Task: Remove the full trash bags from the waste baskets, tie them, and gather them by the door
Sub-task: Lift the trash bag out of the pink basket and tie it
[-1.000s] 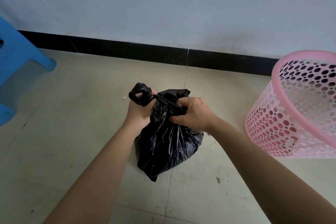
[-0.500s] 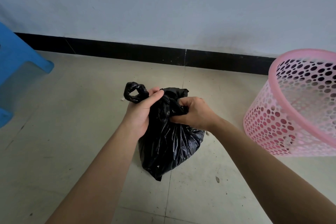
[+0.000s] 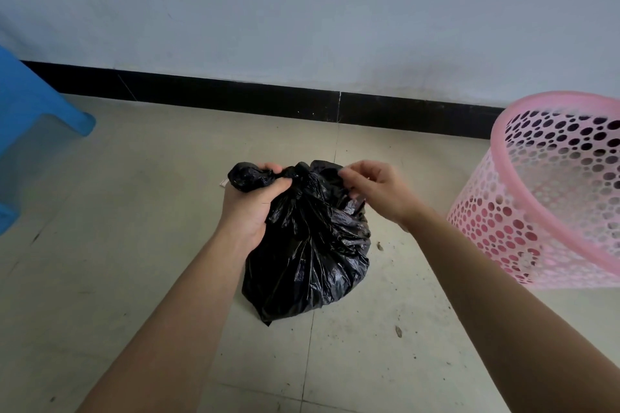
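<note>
**Right hand shifts from fist to fingertip pinch**

Since half a second ago the right hand (image 3: 379,193) has loosed its full fist on the bag's neck and lifted up and to the right, and the left hand (image 3: 250,208) has rolled palm-up under the twisted end.

Behind everything stands a pale grey-white plaster wall (image 3: 302,10) with a black skirting strip (image 3: 235,94) along its foot. Beige floor tiles (image 3: 134,211) fill the lower view. A pink perforated plastic waste basket (image 3: 486,231) stands at the right, tilted in this wide view, and the corner of a blue plastic stool (image 3: 30,111) shows at the left edge.

Between both forearms sits the crinkled black plastic trash bag (image 3: 312,255), bulging and gathered at its top, well apart from the basket — whether its bottom rests on the tiles or hangs just above them cannot be told.

Left fingers curl round the bunched tail of the bag, thumb over it. Right thumb and forefinger pinch a fold at the bag's upper edge — the other fingers loosely bent, wrist raised.

Small dark crumbs (image 3: 398,331) lie on the tile near the right forearm.
</note>
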A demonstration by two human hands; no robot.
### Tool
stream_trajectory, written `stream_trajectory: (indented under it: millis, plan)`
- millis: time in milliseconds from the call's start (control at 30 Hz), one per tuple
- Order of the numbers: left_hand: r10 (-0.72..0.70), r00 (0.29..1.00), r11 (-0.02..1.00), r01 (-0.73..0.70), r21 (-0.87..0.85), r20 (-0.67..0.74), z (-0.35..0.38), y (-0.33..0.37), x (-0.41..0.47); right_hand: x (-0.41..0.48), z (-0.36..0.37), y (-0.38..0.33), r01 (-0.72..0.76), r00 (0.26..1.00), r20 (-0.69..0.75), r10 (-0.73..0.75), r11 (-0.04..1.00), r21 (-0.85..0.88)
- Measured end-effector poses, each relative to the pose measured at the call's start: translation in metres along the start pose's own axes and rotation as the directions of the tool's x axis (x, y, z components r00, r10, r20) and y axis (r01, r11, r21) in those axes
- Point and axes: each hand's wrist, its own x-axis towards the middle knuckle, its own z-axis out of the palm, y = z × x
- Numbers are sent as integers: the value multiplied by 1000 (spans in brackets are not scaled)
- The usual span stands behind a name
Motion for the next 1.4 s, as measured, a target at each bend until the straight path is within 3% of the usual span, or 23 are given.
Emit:
stream_trajectory:
  millis: [67, 233, 367, 500, 600, 733, 800, 967, 1033, 1100, 1233, 1300, 1400]
  plan:
    - [58, 998, 996, -60, 72, 35, 1, 3, 1, 0, -2, -9, 88, 995, -50, -86, 995, 48]
    - [217, 963, 923, -255, 287, 159, 11, 15, 2, -4, -4, -39, 122, 976, 155, -153, 974, 193]
    - [199, 965, 913, -246, 325, 170, 7, 17, 1, -2, -3, -35, 141, 980, 120, -158, 980, 140]
    - [196, 966, 880, -249, 405, 169, 0, 25, -1, -1, -4, -34, 240, 971, 22, -240, 955, -175]
    - [252, 956, 838, -293, 461, 150, 0, 26, 2, 1, -5, -40, 369, 919, 58, -389, 801, -472]
    - [230, 972, 835, -218, 505, 38, 8, 11, 1, 3, 0, -34, 380, 898, 161, -410, 536, -753]
    - [190, 981, 850, -150, 505, -29, 1, -2, 4, 3, -2, -19, 326, 921, 167, -353, 461, -825]
    - [86, 977, 897, 8, 442, -193, -20, -36, 10, 3, 1, 18, 231, 963, 139, -233, 438, -869]
    - [63, 970, 903, 44, 428, -234, -20, -44, 9, 0, 7, 30, 196, 968, 90, -234, 478, -856]
    - [96, 966, 880, 30, 474, -240, -22, -52, 8, -4, 14, 45, 125, 974, -19, -227, 603, -788]
    - [229, 937, 774, -11, 634, -264, -26, -73, 5, -10, 41, 59, -117, 952, -306, -15, 904, -410]
    - [201, 939, 755, 34, 655, -280, -21, -87, 2, -10, 59, 61, -205, 929, -350, 122, 956, -208]
    - [176, 957, 713, 39, 700, -233, -18, -108, -1, -7, 83, 73, -250, 913, -360, 190, 960, -127]
